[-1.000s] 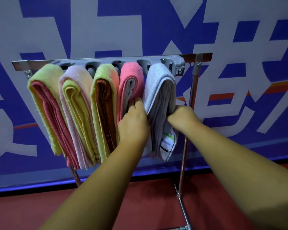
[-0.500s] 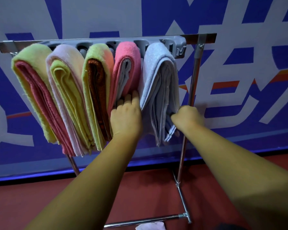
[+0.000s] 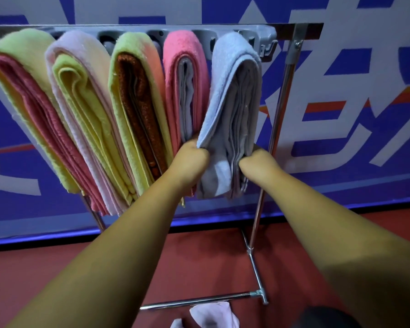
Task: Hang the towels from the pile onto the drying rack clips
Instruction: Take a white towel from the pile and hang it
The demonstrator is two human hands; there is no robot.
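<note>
My left hand (image 3: 189, 159) and right hand (image 3: 258, 162) have slid down the grey towel (image 3: 234, 91), now pinching its folds. Excess downward pull could drag it off the clip bar (image 3: 266, 37).

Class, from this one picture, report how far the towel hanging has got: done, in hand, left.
Done: four towel bundles hang on the clip bar. In hand: left hand and right hand grip the grey towel, draped at the bar's right end. Left: a pale cloth lies on the floor below.
</note>
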